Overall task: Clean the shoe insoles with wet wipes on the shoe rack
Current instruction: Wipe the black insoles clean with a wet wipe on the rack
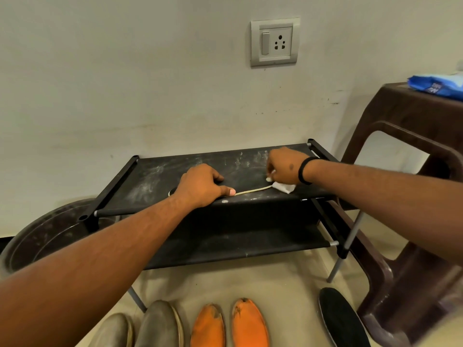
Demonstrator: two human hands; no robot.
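A scuffed off-white wall (125,83) carries a grey switch-and-socket plate (275,41). A brown plastic table (400,116) stands at right on the beige floor (250,281).

Grey switch and socket plate (274,41) on the pale wall (125,71), brown plastic stool (400,151) at right beside the rack, dark round tub (45,236) at left on the floor, black wristband (304,170)
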